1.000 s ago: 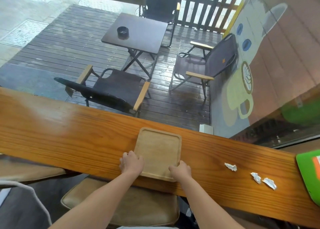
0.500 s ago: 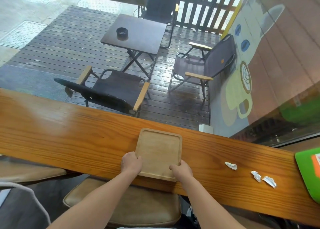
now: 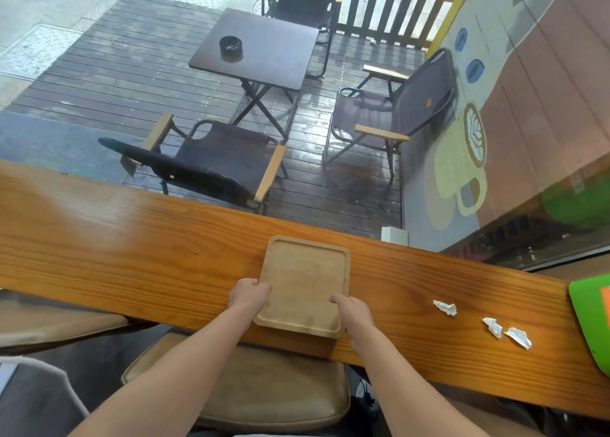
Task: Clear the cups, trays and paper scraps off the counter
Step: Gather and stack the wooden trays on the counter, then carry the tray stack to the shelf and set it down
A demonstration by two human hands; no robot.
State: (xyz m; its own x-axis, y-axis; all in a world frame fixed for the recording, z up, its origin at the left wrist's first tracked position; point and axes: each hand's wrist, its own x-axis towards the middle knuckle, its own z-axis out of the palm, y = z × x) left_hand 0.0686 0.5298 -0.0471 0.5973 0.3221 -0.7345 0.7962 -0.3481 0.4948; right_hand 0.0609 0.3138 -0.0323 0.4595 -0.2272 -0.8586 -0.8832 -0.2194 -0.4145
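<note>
- Change from half a second back: wooden tray [image 3: 305, 283] drawn slightly nearer, near edge now overhanging the front lip of the desk [image 3: 132, 258]; both hands moved back along its sides. Shift small.
- Left hand [image 3: 248, 296] clamped on the tray's left rim near the front corner, fingers [image 3: 255, 282] curled over the edge.
- Right hand [image 3: 353, 311] on the right rim, fingers closed against the edge; how far they reach beneath cannot be seen.
- Reading: tray gripped on both sides and sliding toward the body, lift-off judged next; still resting on the desk.
- Count, trays: one, empty.
- Count, paper scraps: three; one [image 3: 445, 307] well right of the tray, two more [image 3: 492, 327] [image 3: 519, 337] farther right, close together.
- Count, cups: none in view.
- Green object [image 3: 591, 318] at far right edge, cropped; identity unclear.
- Remaining, judged: tray, then all three scraps.
</note>
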